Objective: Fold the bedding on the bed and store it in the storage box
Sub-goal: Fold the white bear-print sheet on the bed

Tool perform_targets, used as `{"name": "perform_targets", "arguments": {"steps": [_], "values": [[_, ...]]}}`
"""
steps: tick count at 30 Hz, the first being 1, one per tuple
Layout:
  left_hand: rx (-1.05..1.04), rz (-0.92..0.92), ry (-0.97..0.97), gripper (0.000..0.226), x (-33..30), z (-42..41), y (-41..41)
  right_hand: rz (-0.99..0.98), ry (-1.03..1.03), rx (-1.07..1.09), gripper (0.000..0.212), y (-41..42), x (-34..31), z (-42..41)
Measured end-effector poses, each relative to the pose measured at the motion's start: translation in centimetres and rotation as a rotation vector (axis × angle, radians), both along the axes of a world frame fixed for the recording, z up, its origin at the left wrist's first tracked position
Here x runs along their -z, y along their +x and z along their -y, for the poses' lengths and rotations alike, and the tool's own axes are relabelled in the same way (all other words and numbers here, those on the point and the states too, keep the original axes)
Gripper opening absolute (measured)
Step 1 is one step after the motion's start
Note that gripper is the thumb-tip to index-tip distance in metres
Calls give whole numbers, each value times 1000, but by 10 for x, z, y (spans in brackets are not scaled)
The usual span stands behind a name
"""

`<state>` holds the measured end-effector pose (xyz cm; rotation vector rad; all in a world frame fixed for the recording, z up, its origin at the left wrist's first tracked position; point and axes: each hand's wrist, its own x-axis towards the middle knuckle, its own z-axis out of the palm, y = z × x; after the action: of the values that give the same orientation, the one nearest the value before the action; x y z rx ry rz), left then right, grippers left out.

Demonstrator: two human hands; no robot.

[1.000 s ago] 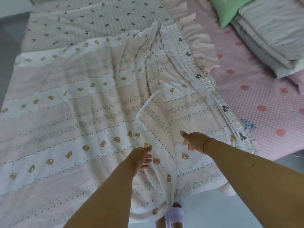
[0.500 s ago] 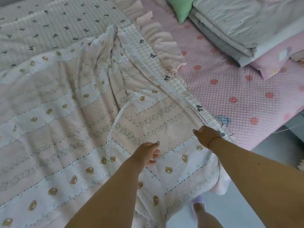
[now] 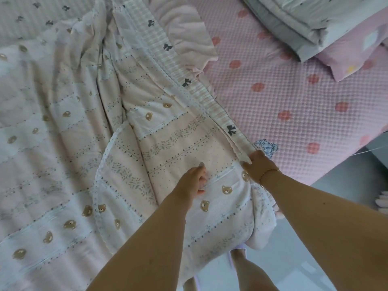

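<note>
While the right hand (image 3: 259,165) pinches the edge of the bear-print quilt (image 3: 157,148) beside the striped bow-print border (image 3: 210,106), the left hand (image 3: 194,179) rests on the cloth just beside it, fingers loosely curled; whether they hold a fold cannot be told. The quilt lies spread on the bed over the pink mattress cover (image 3: 294,97), one part turned over itself and its near corner hanging off the bed's edge. No storage box is in view.

The risk is an uneven fold — the middle is bunched in deep wrinkles, so pulling the edge from one point would probably drag these creases along and not flatten them. The hanging corner could also slide toward the floor if the left hand lifts. The folded bedding (image 3: 304,24) at the far right lies well apart, so it should not be disturbed.
</note>
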<state>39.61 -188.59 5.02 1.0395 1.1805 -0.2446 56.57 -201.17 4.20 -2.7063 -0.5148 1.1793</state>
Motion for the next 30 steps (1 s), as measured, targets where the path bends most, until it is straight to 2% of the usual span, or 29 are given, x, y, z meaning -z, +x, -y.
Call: {"name": "perform_targets", "arguments": {"steps": [3, 4, 6, 8, 12, 16, 20, 22, 24, 27, 30], "values": [[-37, 37, 17, 32, 3, 9, 14, -18, 9, -110, 70, 3, -2, 8], [-49, 44, 16, 31, 2, 10, 18, -27, 3, -135, 68, 1, 0, 7], [-54, 48, 14, 29, 0, 15, 27, -5, -15, -159, 49, 4, 4, 8], [-75, 49, 9, 30, -1, 17, 30, 46, -33, -83, 35, 13, 4, 16], [-78, 26, 24, 32, -3, 17, 20, 61, -88, 35, 36, 14, 13, 55], [-83, 3, 39, 29, -3, 17, 8, 13, -175, 72, 38, 6, 13, 56], [-78, 1, 44, 26, -1, 22, 1, -112, -10, 112, 40, 6, -1, 62], [-71, -4, 44, 26, 1, 26, -2, -157, -74, 60, 34, 3, -2, 74], [-68, 0, 41, 25, 2, 28, -4, -98, -183, 34, 33, 4, 1, 88], [-54, 6, 53, 27, 3, 27, -11, 113, -269, 95, 41, 8, 3, 101], [-65, -6, 98, 25, 0, 23, -19, 141, -292, 204, 34, 0, 0, 93]]}}
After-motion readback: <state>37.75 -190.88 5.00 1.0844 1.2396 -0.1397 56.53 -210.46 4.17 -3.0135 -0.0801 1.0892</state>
